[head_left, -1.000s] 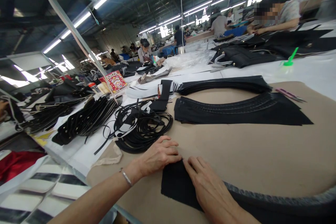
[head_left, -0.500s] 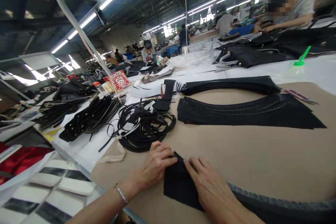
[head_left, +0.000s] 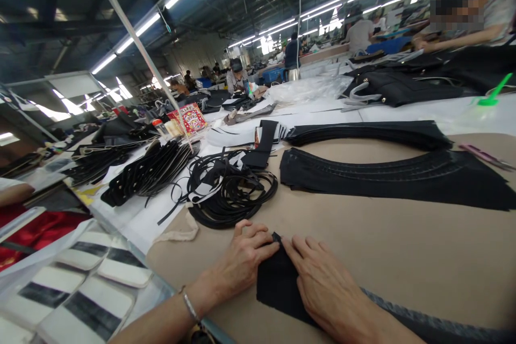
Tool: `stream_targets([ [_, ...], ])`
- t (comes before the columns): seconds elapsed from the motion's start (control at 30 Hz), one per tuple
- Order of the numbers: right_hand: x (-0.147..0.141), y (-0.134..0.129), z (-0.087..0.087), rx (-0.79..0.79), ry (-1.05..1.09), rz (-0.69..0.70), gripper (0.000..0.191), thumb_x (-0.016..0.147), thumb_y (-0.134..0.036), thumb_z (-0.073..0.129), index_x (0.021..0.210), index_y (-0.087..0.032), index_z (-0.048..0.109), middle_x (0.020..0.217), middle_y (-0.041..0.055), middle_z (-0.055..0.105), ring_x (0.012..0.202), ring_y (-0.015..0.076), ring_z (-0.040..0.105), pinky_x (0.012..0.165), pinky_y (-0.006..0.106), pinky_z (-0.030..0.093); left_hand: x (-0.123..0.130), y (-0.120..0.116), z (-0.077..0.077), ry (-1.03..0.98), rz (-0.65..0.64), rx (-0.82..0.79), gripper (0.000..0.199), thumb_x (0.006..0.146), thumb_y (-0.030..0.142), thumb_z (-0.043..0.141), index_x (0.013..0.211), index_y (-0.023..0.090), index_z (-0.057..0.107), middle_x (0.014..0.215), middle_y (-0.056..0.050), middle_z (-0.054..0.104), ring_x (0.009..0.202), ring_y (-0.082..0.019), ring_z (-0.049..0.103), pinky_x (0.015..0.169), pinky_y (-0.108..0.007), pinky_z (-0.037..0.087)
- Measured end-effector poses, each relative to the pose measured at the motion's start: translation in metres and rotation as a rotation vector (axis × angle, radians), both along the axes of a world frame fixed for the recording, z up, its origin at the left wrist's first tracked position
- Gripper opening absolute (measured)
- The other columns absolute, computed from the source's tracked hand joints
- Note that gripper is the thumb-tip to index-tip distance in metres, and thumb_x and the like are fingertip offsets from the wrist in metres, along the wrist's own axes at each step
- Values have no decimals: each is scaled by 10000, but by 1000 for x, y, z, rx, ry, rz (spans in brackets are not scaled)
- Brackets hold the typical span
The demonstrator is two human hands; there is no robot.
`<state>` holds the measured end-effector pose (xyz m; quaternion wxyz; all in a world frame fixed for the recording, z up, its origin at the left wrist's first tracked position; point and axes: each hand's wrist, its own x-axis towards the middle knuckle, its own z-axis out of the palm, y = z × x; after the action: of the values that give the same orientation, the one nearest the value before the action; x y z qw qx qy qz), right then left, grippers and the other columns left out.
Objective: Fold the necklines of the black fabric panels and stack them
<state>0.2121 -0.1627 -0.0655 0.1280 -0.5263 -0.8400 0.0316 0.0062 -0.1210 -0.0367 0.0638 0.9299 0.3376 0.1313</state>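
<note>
A curved black fabric piece (head_left: pixel 278 285) lies on the tan work surface (head_left: pixel 346 231) near the front edge, running off to the lower right. My left hand (head_left: pixel 245 252) presses its bent fingers at the upper left edge of the piece, thumb and finger together by the corner. My right hand (head_left: pixel 322 279) lies over the same piece, fingertips at the top edge close to my left fingers, and hides part of it. Beyond my hands sit a stack of black curved pieces (head_left: pixel 387 177) and a second stack (head_left: pixel 363 133) behind it.
Coiled black strips (head_left: pixel 234 188) lie beyond my left hand. Fanned black pieces (head_left: pixel 149 172) are further left, white-and-black pieces (head_left: pixel 92 306) at lower left. Pink snips (head_left: pixel 484 156) and a green object (head_left: pixel 489 99) are at right. A person (head_left: pixel 484 21) works at the upper right.
The view has shifted slightly, so most of the scene sits further right. My hands remain at the same corner of the black piece. A forearm now shows at the left edge.
</note>
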Motion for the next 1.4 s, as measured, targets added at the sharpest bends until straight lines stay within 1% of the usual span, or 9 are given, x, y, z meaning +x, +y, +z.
stream_targets([
  [0.2,-2,-4,-11,94,12,18,624,795,-122,448,1418,-106,430,1327,132,534,1147,322,469,1011,497,331,-2,-1,1,-8,18,-9,387,931,104,439,1239,291,580,1109,-38,672,1193,-204,479,1035,-425,187],
  [0.37,0,3,-14,56,4,86,593,796,-180,457,1387,-129,460,1299,147,553,1105,332,498,958,505,370,-4,-2,1,1,26,-7,364,940,131,463,1247,297,568,1132,-35,666,1203,-204,475,1040,-430,168],
  [0.47,1,6,-14,63,0,96,574,784,-198,474,1355,-142,489,1281,145,565,1102,329,501,955,493,381,-4,-3,-1,10,33,2,364,942,130,467,1251,299,560,1138,-32,661,1211,-201,471,1046,-433,150],
  [0.57,0,8,-16,119,-17,116,564,786,-211,483,1348,-151,493,1276,134,572,1104,323,505,946,482,399,-4,-4,-3,11,40,13,357,948,140,460,1254,295,561,1144,-37,659,1215,-208,467,1048,-440,144],
  [0.73,1,9,-20,256,-36,143,510,840,-240,470,1347,-188,505,1286,114,578,1130,317,507,938,481,418,-5,-5,-3,-7,38,31,368,961,169,463,1295,309,532,1182,-19,650,1223,-205,454,1047,-436,133],
  [0.9,1,4,-17,357,-14,164,461,912,-251,400,1352,-155,501,1336,109,554,1204,298,471,1026,523,351,-6,-7,-3,-8,50,35,381,966,165,455,1312,309,526,1179,-24,652,1231,-201,444,1053,-430,118],
  [1.07,3,1,-17,411,6,156,452,912,-175,371,1343,-135,501,1344,93,557,1222,258,465,1093,514,254,-7,-8,-6,-12,65,27,399,965,184,474,1336,329,498,1179,-4,654,1240,-193,440,1053,-428,118],
  [1.2,6,3,-19,376,-42,183,506,875,-116,373,1372,-122,468,1376,95,531,1228,257,458,1097,519,223,-8,-11,-7,-5,70,24,391,971,201,472,1339,332,490,1189,0,652,1237,-185,449,1058,-428,107],
  [1.4,5,7,-20,337,-42,185,497,895,-132,367,1384,-125,457,1397,99,511,1253,265,442,1107,535,200,-9,-12,-8,21,73,52,390,973,213,473,1348,320,488,1217,-23,644,1242,-199,450,1050,-436,122],
])
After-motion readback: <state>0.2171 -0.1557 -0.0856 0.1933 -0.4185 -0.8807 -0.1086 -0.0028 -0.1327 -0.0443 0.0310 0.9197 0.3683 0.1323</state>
